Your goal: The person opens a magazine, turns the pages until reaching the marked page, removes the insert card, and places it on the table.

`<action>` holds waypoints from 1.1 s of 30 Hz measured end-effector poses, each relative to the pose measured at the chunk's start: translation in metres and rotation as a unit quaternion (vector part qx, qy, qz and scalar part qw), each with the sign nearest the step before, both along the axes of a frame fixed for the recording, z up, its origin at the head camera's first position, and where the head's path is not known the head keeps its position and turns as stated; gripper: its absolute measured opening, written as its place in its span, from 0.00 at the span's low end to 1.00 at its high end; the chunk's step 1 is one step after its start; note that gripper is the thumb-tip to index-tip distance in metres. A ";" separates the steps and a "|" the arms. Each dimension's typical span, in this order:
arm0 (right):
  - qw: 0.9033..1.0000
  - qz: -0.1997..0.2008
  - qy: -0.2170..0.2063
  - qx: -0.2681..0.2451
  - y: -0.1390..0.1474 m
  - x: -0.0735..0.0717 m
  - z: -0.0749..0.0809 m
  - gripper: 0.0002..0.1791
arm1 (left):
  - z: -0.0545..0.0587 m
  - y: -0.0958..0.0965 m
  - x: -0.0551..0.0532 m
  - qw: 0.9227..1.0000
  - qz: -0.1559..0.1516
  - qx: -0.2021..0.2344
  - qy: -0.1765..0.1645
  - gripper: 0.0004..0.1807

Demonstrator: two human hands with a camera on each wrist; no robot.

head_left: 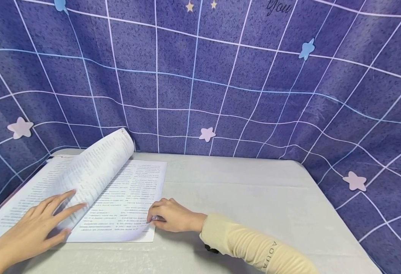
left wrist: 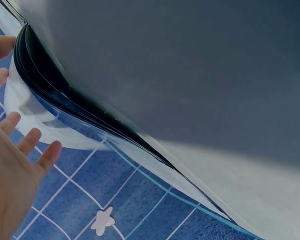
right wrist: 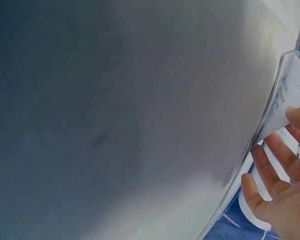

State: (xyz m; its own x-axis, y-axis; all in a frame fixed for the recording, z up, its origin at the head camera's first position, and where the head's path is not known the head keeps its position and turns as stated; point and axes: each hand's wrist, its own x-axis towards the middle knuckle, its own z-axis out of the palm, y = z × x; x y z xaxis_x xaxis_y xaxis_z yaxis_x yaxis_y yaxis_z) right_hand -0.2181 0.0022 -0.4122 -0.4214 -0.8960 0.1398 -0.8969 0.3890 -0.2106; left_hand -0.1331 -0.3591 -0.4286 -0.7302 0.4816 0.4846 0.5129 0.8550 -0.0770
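An open book (head_left: 121, 205) is seen lying flat on the left part of the pale desk (head_left: 241, 190). Small dark print is spread over its pages. In the middle, a big curled page (head_left: 99, 163) is bent up and over like a roll, with its top raised higher than the rest.

The left hand (head_left: 35, 224) is held wide, with its fingers spread apart. Its fingertips are laid on the low part of the curled page. The right hand (head_left: 173, 215) is set at the right side of the book, near the bottom corner. There the edge of the right page (head_left: 145, 186) is pinched between thumb and finger. In the right wrist view, a bent bit of that page is shown under the thumb, and the other fingers are spread out.

The right arm is covered by a cream sleeve (head_left: 251, 239) with dark letters on it. Under it, a small black thing (head_left: 211, 249) can be seen. Behind the desk, a blue-purple cloth (head_left: 241, 76) is hung, marked with pale lines and stars (head_left: 207, 134).
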 end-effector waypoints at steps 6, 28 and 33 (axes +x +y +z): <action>1.000 -0.003 -0.001 -0.001 0.000 0.000 0.000 0.06 | -0.001 -0.001 0.000 1.000 -0.002 0.000 0.004 0.29; 1.000 0.014 0.002 -0.018 -0.001 -0.003 0.000 0.07 | 0.001 0.000 0.002 1.000 0.022 -0.008 -0.014 0.32; 1.000 0.012 0.001 -0.017 -0.001 -0.004 -0.001 0.07 | 0.000 -0.001 0.001 1.000 0.014 -0.007 -0.008 0.29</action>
